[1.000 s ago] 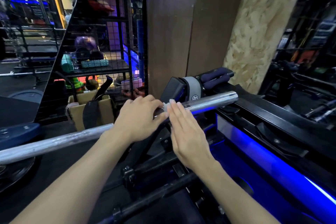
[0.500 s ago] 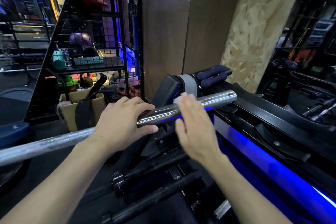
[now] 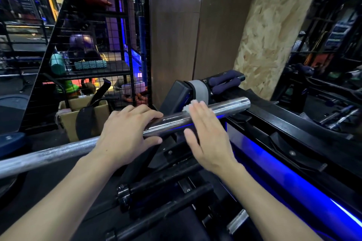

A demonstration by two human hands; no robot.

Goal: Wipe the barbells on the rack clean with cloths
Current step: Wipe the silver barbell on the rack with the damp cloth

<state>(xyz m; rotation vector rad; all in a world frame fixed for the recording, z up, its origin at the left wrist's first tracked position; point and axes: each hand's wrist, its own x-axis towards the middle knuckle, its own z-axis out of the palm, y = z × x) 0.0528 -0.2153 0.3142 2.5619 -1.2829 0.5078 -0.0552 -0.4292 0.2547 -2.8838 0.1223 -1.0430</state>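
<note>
Left hand (image 3: 125, 133) curled round smooth chrome barbell (image 3: 225, 106); right hand (image 3: 207, 133), fingers straight, pressing fluffy white cloth (image 3: 189, 106) near free right end.

Left hand (image 3: 125, 135) grips barbell (image 3: 219, 108); right hand (image 3: 207, 133) flat, apparently pressing white cloth (image 3: 188, 106).

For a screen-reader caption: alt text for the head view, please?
A person's right hand presses a white cloth flat on a steel barbell's sleeve, while the left hand grips the barbell. A wire-mesh shelf stands behind.
</note>
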